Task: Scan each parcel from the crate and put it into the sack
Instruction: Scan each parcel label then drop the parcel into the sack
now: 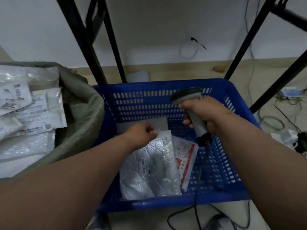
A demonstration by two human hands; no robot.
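Several parcels already lie in the sack (79,103), which stands just left of the crate (166,203), so we judge that most of the work is done. At least three parcels are left in the crate: a crinkled clear plastic parcel (152,170) in the middle, a white and red parcel (186,156) partly under its right side, and a grey parcel (142,124) behind it. Our left hand (141,133) pinches the far corner of the clear parcel. Our right hand (204,112) is curled around the scanner (187,97) above the crate, with its head turned to the left.
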